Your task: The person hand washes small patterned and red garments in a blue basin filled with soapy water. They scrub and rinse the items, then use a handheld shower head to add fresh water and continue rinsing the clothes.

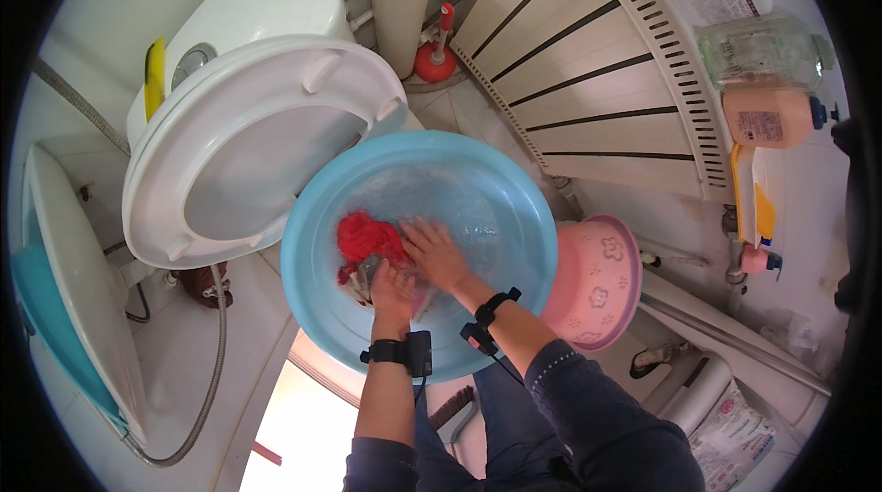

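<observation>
A large light-blue plastic basin filled with cloudy, sudsy water is in front of me. A bunched red cloth lies wet in the water, left of centre. Beside and below it, a grey-and-white fabric is partly under the surface. My left hand is on this fabric near the red cloth, its fingers curved; whether they grip it is unclear. Flat and with fingers spread, my right hand is at the red cloth's right edge. Both wrists wear black straps with small devices.
A white toilet with its seat raised stands left of the basin. At right are a pink flower-patterned basin and a slatted white radiator with several bottles along it. A red plunger stands behind. Far left is a washbasin.
</observation>
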{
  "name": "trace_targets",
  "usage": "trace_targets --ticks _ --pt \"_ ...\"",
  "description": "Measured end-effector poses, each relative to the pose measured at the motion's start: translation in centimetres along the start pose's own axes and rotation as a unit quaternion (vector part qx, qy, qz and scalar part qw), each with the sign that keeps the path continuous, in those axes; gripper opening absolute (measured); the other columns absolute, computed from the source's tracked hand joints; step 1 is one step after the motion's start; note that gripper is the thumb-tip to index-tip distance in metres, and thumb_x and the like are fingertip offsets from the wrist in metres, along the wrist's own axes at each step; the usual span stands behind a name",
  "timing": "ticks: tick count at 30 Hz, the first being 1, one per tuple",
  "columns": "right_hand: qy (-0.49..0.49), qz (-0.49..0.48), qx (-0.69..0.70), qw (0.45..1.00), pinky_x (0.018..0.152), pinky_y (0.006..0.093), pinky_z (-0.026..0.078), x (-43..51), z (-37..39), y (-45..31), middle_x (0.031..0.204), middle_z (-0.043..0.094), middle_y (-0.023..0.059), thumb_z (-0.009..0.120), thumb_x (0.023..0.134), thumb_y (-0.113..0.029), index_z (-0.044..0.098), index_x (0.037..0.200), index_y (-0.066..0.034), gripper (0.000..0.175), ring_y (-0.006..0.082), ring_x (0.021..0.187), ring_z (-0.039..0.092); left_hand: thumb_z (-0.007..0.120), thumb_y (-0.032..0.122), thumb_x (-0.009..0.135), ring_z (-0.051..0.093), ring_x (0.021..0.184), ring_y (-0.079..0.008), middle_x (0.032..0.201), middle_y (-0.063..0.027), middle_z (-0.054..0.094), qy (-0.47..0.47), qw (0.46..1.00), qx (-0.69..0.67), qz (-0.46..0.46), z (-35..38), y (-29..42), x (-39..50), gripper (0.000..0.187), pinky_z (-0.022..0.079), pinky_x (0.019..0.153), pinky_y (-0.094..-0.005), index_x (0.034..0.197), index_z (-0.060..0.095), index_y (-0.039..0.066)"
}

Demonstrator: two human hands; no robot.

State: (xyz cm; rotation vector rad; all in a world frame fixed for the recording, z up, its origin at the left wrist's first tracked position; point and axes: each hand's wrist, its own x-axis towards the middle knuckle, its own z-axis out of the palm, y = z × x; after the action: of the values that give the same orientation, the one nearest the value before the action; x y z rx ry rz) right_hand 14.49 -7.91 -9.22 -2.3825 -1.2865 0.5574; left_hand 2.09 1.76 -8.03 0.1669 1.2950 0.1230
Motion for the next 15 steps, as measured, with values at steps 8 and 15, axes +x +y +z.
trace_targets --ticks 8,15 --pt "0.112 0.252 0.333 0.902 0.085 0.0397 0.044 -1.9 1.2 -2.9 0.108 0.059 0.0162 0.069 0.08 -0.022 0.062 0.113 -0.0083 0.036 0.0341 0.099 0.056 0.056 0.048 0.089 0.05 0.112 -0.0258 0.119 -0.0086 0.054 -0.032 0.988 -0.055 -0.143 3.2 -0.9 -1.9 0.05 0.04 0.096 -0.0458 0.123 0.05 0.012" --pt "0.005 0.173 0.362 0.916 0.065 0.0383 0.047 -2.9 -1.6 -5.5 0.082 0.062 0.0158 0.069 0.08 -0.035 0.064 0.084 -0.0034 0.032 0.0348 0.074 0.06 0.061 0.052 0.084 0.057 0.088 -0.0224 0.095 -0.0046 0.058 -0.007 0.999 0.028 -0.039 2.7 -0.6 1.1 0.045 0.049 0.079 -0.0359 0.105 0.058 0.012"
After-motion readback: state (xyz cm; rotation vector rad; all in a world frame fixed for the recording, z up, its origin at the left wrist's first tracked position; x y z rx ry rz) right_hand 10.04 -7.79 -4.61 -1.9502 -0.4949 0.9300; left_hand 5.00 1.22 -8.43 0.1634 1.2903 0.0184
